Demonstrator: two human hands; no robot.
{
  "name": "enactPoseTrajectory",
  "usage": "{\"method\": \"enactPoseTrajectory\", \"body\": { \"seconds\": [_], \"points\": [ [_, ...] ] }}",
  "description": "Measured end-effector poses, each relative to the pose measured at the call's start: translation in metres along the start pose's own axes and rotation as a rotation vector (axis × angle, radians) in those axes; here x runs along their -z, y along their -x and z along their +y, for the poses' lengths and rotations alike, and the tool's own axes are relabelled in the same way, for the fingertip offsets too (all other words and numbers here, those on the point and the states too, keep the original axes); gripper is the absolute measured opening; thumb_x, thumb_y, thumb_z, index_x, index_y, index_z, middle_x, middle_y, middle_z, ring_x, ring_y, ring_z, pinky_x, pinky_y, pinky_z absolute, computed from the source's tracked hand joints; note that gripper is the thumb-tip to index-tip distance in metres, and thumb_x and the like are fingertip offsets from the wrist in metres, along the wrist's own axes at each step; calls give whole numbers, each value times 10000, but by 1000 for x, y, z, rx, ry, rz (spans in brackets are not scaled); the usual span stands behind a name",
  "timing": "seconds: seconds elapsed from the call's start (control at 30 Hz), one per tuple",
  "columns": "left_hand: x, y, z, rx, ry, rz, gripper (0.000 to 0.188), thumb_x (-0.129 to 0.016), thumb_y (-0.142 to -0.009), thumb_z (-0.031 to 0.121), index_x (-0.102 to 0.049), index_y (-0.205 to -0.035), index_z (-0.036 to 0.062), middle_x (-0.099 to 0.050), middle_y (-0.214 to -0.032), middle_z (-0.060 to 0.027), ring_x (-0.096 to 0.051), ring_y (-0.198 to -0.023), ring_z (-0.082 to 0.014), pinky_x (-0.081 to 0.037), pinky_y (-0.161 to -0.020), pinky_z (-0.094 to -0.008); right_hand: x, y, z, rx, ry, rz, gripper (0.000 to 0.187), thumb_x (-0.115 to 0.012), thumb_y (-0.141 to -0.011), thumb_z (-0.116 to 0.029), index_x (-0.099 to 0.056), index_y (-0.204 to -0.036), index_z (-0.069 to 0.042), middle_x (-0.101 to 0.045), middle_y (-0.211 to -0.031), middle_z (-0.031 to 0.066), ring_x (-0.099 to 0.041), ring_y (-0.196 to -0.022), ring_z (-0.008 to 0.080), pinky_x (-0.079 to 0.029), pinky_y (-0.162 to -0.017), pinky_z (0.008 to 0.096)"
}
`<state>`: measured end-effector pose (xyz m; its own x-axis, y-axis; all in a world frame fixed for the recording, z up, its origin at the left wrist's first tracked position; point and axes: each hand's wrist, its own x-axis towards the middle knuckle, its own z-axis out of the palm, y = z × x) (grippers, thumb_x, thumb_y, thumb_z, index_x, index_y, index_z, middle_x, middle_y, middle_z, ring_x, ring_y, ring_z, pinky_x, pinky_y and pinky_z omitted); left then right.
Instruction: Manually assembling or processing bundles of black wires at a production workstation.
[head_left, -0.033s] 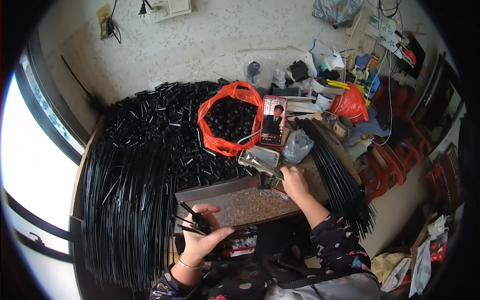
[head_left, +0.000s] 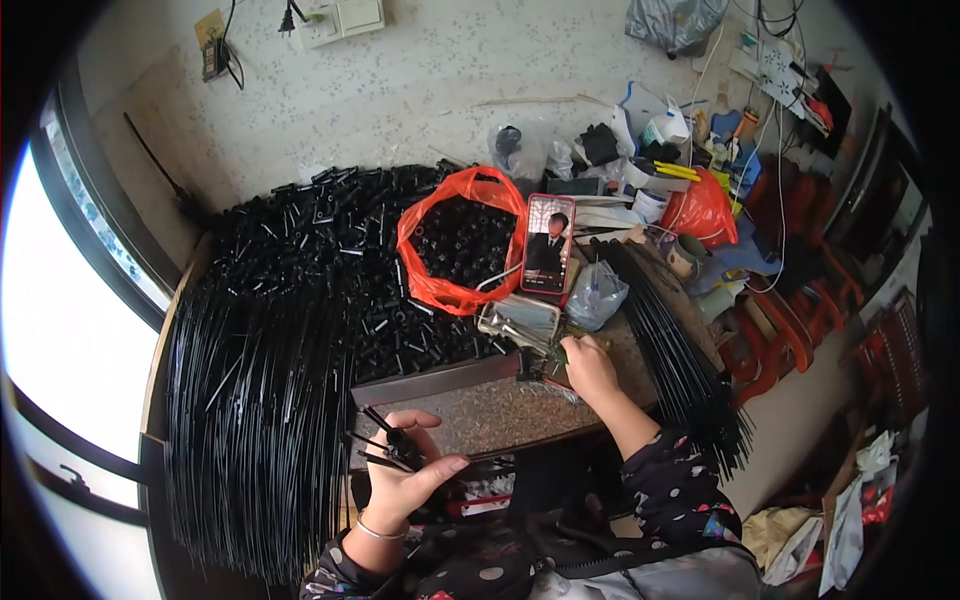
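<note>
My left hand [head_left: 400, 475], near the table's front edge, is curled round a black plastic fitting [head_left: 400, 440]. Several thin black rods [head_left: 368, 437] stick out of it to the left; the palm hides the rest. Farther right, over the tabletop, my right hand [head_left: 588, 362] is closed on a small green thing [head_left: 562, 353], mostly covered by the fingers. Just beyond that hand lies a shallow tray [head_left: 535, 315] with metal tools in it. A short black piece [head_left: 524, 363] stands at the end of a grey metal bar [head_left: 440, 379], left of the right hand.
A large heap of short black tubes [head_left: 300, 230] covers the back left, with long black rods [head_left: 255, 420] hanging over the front. An orange bag [head_left: 410, 275] holds black parts. A phone [head_left: 547, 245] leans beside it. More rods [head_left: 670, 340] and a clear bag [head_left: 597, 297] lie right.
Both hands keep nearly the same place and grip; the right has shifted very slightly. The picture on the phone screen differs.
</note>
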<state>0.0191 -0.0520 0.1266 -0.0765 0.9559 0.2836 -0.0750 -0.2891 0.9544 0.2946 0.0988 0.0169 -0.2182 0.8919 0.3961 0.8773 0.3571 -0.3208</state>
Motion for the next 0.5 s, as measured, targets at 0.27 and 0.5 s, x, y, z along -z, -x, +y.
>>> {"method": "enactPoseTrajectory", "body": {
  "seconds": [0.27, 0.5],
  "points": [
    [5, 0, -2, -5, -4, -18, 442, -819, -609, 76, -539, -946, 16, -522, -581, 20, -464, -517, -40, -347, -487, -176, 9, -2, 5, 94, 0, -16, 122, -521, -778, -40, -529, -898, -21, -594, -816, 162, -562, -819, 339, -469, -716, 433],
    [-12, -1, 7, -38, -62, -94, 497, -808, -590, 12, -572, -1027, 28, -509, -647, 61, -443, -570, -15, -334, -517, -167, 61, 10, -116, -393, -1397, -66, 166, -673, -787, -94, -524, -845, -46, -551, -705, 12, -510, -552, 63, -401, -489, 192]
  ]
}}
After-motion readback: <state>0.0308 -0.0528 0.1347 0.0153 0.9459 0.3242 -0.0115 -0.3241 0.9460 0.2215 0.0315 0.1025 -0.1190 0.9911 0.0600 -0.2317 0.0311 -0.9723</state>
